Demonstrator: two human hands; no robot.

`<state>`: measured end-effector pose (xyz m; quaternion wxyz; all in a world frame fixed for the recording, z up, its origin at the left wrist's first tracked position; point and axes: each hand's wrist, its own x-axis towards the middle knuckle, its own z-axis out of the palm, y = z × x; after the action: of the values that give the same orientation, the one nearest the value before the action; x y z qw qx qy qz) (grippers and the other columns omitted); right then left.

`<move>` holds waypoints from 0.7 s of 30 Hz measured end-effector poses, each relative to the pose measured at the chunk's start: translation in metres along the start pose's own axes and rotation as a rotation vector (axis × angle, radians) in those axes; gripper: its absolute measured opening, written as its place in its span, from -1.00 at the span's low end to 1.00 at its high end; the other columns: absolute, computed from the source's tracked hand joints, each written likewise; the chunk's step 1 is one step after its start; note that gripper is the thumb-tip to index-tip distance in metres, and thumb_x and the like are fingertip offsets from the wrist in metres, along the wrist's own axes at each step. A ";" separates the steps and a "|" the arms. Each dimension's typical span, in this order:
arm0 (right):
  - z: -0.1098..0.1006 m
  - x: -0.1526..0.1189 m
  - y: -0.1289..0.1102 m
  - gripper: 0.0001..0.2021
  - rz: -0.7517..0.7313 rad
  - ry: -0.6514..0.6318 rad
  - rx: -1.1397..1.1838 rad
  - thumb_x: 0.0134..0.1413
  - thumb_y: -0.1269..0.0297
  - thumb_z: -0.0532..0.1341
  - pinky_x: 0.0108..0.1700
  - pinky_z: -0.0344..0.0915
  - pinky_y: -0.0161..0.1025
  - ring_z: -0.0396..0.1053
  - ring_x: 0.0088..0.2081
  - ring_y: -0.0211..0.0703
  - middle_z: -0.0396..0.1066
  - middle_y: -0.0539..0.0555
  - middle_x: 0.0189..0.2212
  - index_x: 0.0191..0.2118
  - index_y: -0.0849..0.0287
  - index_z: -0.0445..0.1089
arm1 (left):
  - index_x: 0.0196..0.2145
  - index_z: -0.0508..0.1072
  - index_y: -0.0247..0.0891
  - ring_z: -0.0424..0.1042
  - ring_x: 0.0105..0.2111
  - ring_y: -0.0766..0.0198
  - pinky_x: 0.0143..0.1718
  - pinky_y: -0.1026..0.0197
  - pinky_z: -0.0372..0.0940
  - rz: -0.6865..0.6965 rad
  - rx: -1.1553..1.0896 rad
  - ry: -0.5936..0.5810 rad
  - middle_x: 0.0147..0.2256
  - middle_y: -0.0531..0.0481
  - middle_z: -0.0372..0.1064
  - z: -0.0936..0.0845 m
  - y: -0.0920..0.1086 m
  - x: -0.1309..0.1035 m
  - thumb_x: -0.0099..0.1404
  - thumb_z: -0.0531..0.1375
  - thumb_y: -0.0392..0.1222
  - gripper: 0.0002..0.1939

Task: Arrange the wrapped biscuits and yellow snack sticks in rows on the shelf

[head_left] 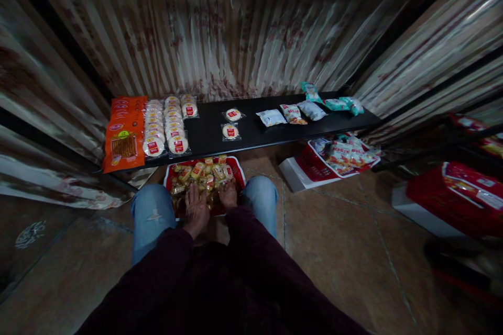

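Between my knees stands a red basket with a white rim, holding many small wrapped snacks in gold and yellow film. My left hand lies on these packets with its fingers stretched out, gripping nothing that I can see. Beside it, to the right, my right hand rests on the packets too. Its fingers look apart, though their tips dip among the wrappers and are partly hidden.
Above the basket runs a black shelf. An orange snack bag, rows of round wrapped crackers and two separate crackers lie there. White packets and green packets sit rightward. Another red basket stands below.
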<state>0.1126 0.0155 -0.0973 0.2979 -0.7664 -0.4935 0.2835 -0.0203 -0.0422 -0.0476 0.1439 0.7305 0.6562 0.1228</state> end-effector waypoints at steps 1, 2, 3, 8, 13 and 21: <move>0.002 0.000 0.002 -0.62 -0.010 -0.017 -0.001 -0.02 0.37 0.13 0.12 0.24 -0.04 0.34 0.06 0.10 0.38 0.36 -0.02 -0.03 0.35 0.34 | 0.17 0.29 -0.30 -0.24 0.34 -0.10 0.26 -0.21 -0.12 -0.016 -0.003 0.002 0.32 -0.26 -0.09 -0.002 -0.004 -0.001 0.15 0.07 -0.36 -0.41; 0.004 0.000 0.004 -0.63 -0.023 -0.026 0.003 -0.04 0.35 0.15 0.12 0.23 -0.04 0.34 0.05 0.09 0.38 0.34 -0.02 -0.05 0.32 0.35 | 0.19 0.26 -0.27 -0.26 0.34 -0.10 0.25 -0.21 -0.11 -0.035 -0.011 0.001 0.33 -0.25 -0.12 -0.003 -0.008 -0.001 0.16 0.06 -0.36 -0.39; 0.005 0.000 0.006 -0.63 -0.034 -0.021 0.018 -0.05 0.33 0.17 0.12 0.23 -0.04 0.33 0.05 0.08 0.38 0.32 -0.01 -0.06 0.29 0.35 | 0.21 0.24 -0.24 -0.25 0.34 -0.09 0.25 -0.20 -0.08 -0.055 -0.023 -0.006 0.33 -0.23 -0.13 -0.004 -0.011 0.000 0.16 0.06 -0.36 -0.38; 0.006 0.001 0.012 -0.64 -0.028 0.047 0.104 -0.07 0.32 0.14 0.16 0.16 0.00 0.27 0.07 0.05 0.37 0.29 -0.03 -0.09 0.30 0.33 | 0.19 0.27 -0.18 -0.14 0.33 0.01 0.26 -0.05 -0.01 -0.105 -0.111 -0.019 0.31 -0.10 -0.03 0.004 -0.021 0.008 0.13 0.02 -0.43 -0.36; 0.001 0.001 0.007 -0.69 0.032 0.021 0.165 -0.03 0.25 0.14 0.07 0.23 -0.03 0.35 -0.05 0.01 0.42 0.24 -0.13 -0.14 0.27 0.37 | 0.20 0.25 -0.17 -0.13 0.33 0.05 0.29 -0.01 -0.02 -0.037 -0.192 -0.025 0.30 -0.07 0.01 0.012 -0.021 0.009 0.10 0.04 -0.46 -0.31; -0.008 0.002 0.004 -0.69 -0.004 0.035 0.222 0.09 0.22 0.08 -0.12 0.34 -0.24 0.45 -0.22 -0.16 0.51 0.11 -0.24 -0.09 0.20 0.40 | 0.23 0.17 -0.28 -0.14 0.33 0.15 0.31 0.08 -0.07 -0.025 -0.293 0.023 0.28 -0.11 0.05 0.009 -0.023 0.016 0.15 0.00 -0.42 -0.34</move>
<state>0.1212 0.0146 -0.0950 0.3902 -0.7326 -0.4553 0.3222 -0.0363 -0.0247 -0.0648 0.2430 0.6921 0.6418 0.2239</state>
